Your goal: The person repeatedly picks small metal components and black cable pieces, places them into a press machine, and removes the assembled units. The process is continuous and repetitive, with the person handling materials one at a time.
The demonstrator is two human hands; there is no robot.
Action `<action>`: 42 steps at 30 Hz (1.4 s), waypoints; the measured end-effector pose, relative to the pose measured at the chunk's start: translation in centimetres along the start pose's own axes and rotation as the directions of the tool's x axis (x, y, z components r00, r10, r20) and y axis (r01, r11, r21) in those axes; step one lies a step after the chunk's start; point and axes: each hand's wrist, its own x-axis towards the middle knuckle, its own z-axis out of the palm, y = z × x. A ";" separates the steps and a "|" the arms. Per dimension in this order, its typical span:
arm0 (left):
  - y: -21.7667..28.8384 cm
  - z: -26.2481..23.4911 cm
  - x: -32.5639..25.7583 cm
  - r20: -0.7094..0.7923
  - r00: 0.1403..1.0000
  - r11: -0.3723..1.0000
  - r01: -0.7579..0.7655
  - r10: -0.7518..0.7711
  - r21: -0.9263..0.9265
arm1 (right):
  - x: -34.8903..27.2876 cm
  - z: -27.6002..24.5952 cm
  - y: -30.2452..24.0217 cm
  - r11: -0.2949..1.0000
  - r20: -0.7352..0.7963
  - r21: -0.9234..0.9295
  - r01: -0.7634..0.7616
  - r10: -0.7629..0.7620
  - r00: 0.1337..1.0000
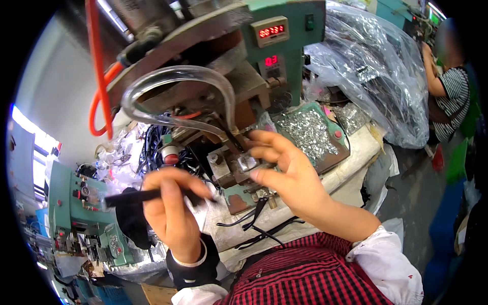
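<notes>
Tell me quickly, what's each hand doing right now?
Left hand: closed, holding a black stick.
Right hand: open, beside a shiny metal piece; whether it touches that, I cannot tell.

Bright white light pours from the window (38, 170) at nine o'clock, burnt out in patches; a lamp strip (436, 10) glares at two. Streaky reflections cover the plastic sheet (376, 71) at two o'clock, and metal bits (307, 134) sparkle toward three. Shadow fills the space under the machine's curved arm (175, 43) at eleven. The left hand (175, 208) looks slightly motion-blurred. Fisheye distortion bends the black-rimmed edges.
</notes>
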 end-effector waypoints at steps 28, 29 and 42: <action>-5.0 4.3 -5.1 0.631 0.437 0.259 0.897 -0.641 -0.358 | 2.7 -12.7 8.2 -0.070 0.010 -0.997 -0.028 -0.490 0.872; -5.0 4.1 -5.3 0.671 0.434 0.279 0.901 -0.601 -0.333 | 2.8 -13.3 8.1 -0.077 0.023 -0.997 -0.017 -0.491 0.871; -9.1 -14.2 -4.1 0.024 0.998 0.492 0.007 -0.055 0.871 | 3.5 -12.6 6.6 0.453 -0.201 -0.889 0.066 -0.517 0.832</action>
